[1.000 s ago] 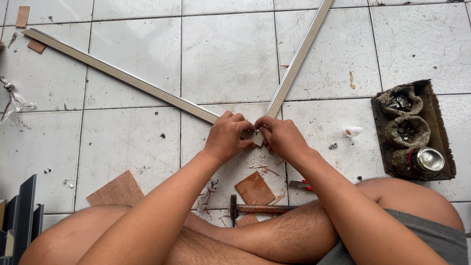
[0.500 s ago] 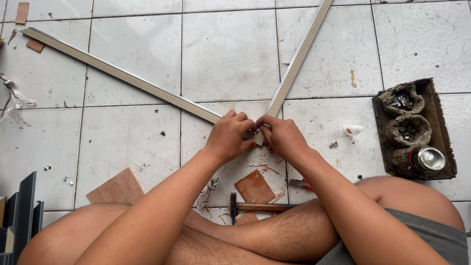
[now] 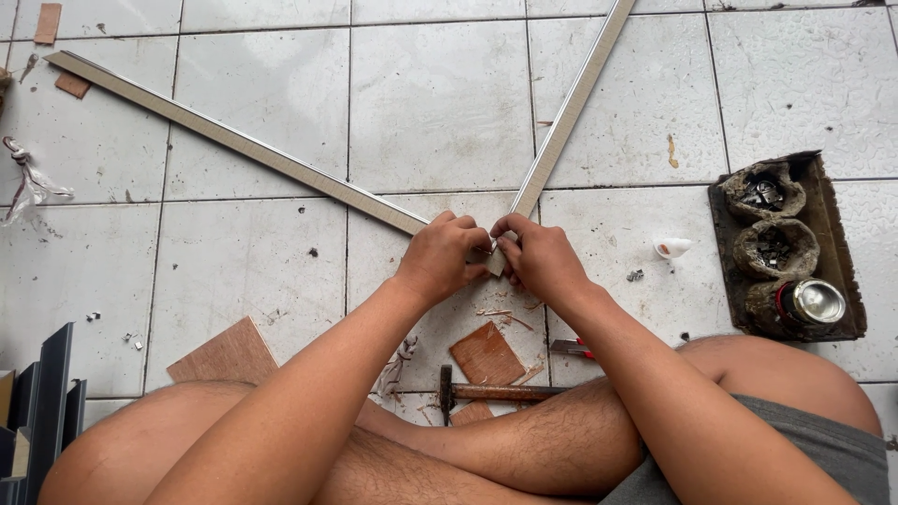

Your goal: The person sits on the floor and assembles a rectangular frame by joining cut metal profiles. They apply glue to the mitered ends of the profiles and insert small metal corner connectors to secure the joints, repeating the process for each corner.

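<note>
At the far left edge of the tiled floor (image 3: 253, 281), a scrap of crumpled plastic (image 3: 28, 182) lies beside two small wood offcuts (image 3: 58, 47) near the far corner. Dark metal profiles (image 3: 42, 411) stand stacked at the near left. A long metal strip (image 3: 234, 142) runs from the far left down toward the middle, and a flat brown wooden tile (image 3: 224, 353) lies near the person's left knee.

In the middle, the left hand (image 3: 440, 257) is curled around the near end of that strip, its grip clamped on it. Just beside it, the right hand (image 3: 541, 262) pinches the near end of a second metal strip (image 3: 571, 108), which angles away to the far right; both grips meet where the two strip ends come together in a V. Nearer the person, a square wood piece (image 3: 486, 353) and a rusty hammer (image 3: 496, 393) lie on the floor just beyond the crossed legs, with a red-handled tool (image 3: 575, 349) partly hidden by the right forearm.

To the right, a small white cap (image 3: 673, 248) lies on the floor. At the far right sits a grimy rectangular tray (image 3: 832, 243) holding two rough dark bowls (image 3: 767, 220) filled with small metal bits, likely fasteners, and a shiny metal can (image 3: 814, 301) at its near end.
</note>
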